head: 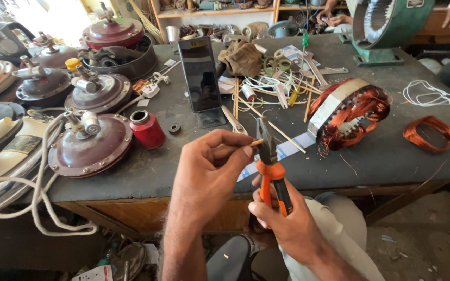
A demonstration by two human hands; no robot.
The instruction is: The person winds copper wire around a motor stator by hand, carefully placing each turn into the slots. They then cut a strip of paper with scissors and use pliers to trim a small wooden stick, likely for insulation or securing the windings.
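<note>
My left hand (209, 169) pinches a thin wooden stick (256, 142) between thumb and fingertips. My right hand (282, 221) is closed around the orange handles of the pliers (270, 161), whose jaws stand at the stick's tip, just over the near edge of the desk (391, 156).

Landmark: the pliers. Just beyond them a dark phone (200, 73) stands propped upright. To their right lies a stator wound with copper wire (347, 112), and further right a loose copper coil (429, 133). To their left, a red can (147, 129), then maroon fan motor housings (89, 145).
</note>
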